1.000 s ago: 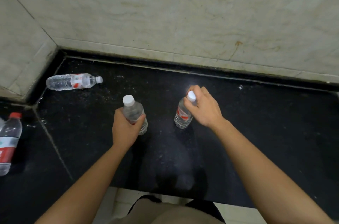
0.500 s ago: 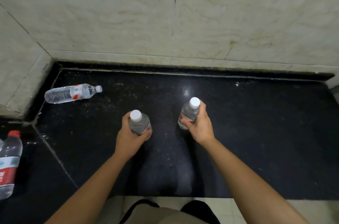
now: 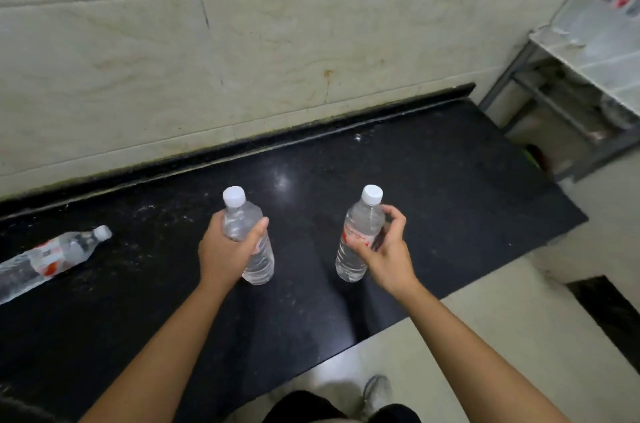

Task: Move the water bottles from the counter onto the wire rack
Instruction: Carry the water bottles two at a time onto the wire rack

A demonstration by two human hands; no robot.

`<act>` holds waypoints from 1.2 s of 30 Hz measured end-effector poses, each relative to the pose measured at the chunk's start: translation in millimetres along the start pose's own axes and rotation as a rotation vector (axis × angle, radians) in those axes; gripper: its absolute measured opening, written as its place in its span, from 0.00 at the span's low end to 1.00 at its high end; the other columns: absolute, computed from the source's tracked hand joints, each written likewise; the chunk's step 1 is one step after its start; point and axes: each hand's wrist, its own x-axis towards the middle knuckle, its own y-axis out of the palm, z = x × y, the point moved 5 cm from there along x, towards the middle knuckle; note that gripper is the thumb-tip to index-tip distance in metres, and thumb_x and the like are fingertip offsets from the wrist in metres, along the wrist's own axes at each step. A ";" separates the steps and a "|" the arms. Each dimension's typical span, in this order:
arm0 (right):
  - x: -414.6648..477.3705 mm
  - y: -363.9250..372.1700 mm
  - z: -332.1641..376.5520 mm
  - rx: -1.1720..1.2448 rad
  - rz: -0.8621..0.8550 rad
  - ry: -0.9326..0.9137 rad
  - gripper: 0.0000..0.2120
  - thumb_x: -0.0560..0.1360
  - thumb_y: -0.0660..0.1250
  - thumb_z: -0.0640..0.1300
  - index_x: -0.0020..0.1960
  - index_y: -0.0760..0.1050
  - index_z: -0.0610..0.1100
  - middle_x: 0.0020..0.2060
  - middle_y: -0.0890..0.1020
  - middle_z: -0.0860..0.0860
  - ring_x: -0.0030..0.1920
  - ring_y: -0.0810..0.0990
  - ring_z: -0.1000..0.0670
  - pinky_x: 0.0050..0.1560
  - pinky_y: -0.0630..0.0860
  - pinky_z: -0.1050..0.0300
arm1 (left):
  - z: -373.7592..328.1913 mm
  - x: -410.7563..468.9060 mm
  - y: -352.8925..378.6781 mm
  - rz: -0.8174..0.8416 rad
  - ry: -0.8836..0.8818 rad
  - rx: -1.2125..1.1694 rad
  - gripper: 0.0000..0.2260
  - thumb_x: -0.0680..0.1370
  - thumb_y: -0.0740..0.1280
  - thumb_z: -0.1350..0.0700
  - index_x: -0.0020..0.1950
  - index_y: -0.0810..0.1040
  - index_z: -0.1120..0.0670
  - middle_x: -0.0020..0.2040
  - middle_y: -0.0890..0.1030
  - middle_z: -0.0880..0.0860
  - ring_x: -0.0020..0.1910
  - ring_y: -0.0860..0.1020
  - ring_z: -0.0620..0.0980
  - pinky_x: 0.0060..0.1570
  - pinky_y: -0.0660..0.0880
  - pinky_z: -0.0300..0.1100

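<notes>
bottles held, rack beyond counter edge

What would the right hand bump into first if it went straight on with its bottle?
Probably the tiled wall behind the counter: nothing else seems to stand ahead of the right hand, though depth is unclear.

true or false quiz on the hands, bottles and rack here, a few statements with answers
1. The left hand grips a white-capped bottle. True.
2. The right hand is empty. False: it holds a second bottle, also white-capped.
3. A third bottle lies on its side on the counter. True.
4. The wire rack stands at the counter's left end. False: it stands past the counter's right end.
</notes>
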 end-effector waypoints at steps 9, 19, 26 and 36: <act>-48.5 -186.6 29.4 0.217 -0.311 -0.203 0.34 0.75 0.75 0.52 0.73 0.59 0.63 0.59 0.82 0.57 0.58 0.83 0.54 0.63 0.78 0.45 | -181.3 -78.4 140.3 0.420 0.189 -0.371 0.32 0.56 0.81 0.41 0.56 0.80 0.53 0.50 0.86 0.51 0.47 0.85 0.48 0.49 0.80 0.44; -143.4 -428.8 -42.7 0.463 -0.568 -0.314 0.37 0.77 0.70 0.45 0.80 0.55 0.48 0.70 0.75 0.54 0.68 0.77 0.54 0.69 0.74 0.53 | -307.1 -266.4 338.1 0.792 0.220 -0.539 0.22 0.69 0.75 0.43 0.56 0.77 0.55 0.45 0.83 0.51 0.44 0.83 0.48 0.48 0.78 0.45; -158.9 -544.3 -87.3 0.445 -0.673 -0.293 0.29 0.74 0.68 0.51 0.73 0.63 0.53 0.58 0.80 0.59 0.56 0.82 0.61 0.56 0.76 0.63 | -355.9 -347.7 442.6 0.923 0.204 -0.528 0.21 0.72 0.75 0.45 0.57 0.76 0.56 0.44 0.84 0.52 0.43 0.83 0.48 0.45 0.78 0.43; -71.5 -658.5 -141.5 0.349 -0.677 -0.255 0.28 0.68 0.69 0.63 0.67 0.68 0.60 0.56 0.82 0.60 0.55 0.83 0.59 0.54 0.77 0.65 | -414.2 -344.0 587.9 0.900 0.262 -0.475 0.26 0.70 0.77 0.45 0.62 0.76 0.57 0.52 0.85 0.56 0.51 0.85 0.53 0.51 0.80 0.48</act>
